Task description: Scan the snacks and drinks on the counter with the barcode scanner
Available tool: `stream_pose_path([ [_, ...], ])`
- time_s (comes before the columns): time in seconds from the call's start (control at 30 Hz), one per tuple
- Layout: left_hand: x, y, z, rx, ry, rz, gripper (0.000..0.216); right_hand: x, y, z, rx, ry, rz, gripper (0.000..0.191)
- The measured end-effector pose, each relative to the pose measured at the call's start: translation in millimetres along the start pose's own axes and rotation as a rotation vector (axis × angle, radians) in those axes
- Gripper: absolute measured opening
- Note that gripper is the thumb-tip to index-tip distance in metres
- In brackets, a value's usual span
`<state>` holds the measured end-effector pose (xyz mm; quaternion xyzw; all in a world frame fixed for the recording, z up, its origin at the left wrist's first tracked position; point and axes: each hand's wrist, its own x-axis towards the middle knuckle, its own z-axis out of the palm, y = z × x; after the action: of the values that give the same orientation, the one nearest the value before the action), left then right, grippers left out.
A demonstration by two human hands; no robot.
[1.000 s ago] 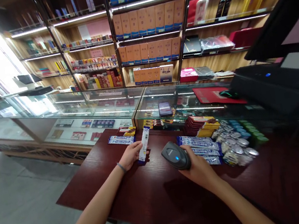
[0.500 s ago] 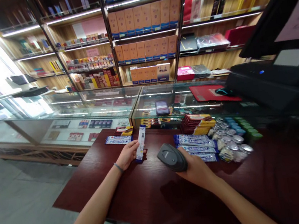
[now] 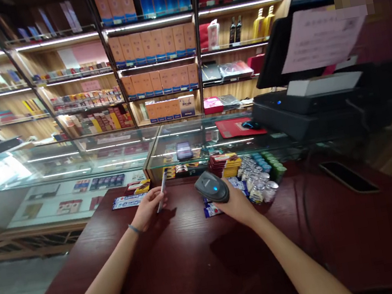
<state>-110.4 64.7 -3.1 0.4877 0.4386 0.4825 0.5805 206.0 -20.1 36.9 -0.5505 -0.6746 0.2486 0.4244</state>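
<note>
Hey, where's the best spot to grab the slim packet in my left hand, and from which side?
Probably the far, upper end of the packet, coming from above and pinching across its two broad faces. It looks thin and is seen almost edge-on, and that end stands clear of the left hand, whose fingers cover part of it lower down.
</note>
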Motion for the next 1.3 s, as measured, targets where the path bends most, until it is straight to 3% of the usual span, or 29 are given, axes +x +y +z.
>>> stream_pose_path([
  [0.2,14.8,2.4,62.2,0.355,-0.033,0.251,0.036,7.2,12.5,-35.8,0.088,0.194,0.012,0.044],
  [0.43,14.9,-9.5,134.4,0.884,-0.148,0.559,0.023,5.3,12.7,-72.3,0.207,0.306,0.104,0.043],
  [0.67,4.5,-23.3,186.3,1.296,-0.258,0.691,0.025,3.3,20.1,-95.1,0.272,0.397,0.114,0.042],
  [0.9,3.0,-35.7,202.3,1.348,-0.280,0.707,0.023,0.5,18.5,-103.0,0.362,0.397,0.111,0.040],
  [1.13,3.1,-45.8,201.2,1.307,-0.280,0.734,0.027,-1.8,15.4,-103.2,0.374,0.400,0.118,0.040],
  [1.3,3.3,-48.9,199.7,1.287,-0.277,0.747,0.027,-1.8,15.6,-102.6,0.399,0.409,0.106,0.050],
])
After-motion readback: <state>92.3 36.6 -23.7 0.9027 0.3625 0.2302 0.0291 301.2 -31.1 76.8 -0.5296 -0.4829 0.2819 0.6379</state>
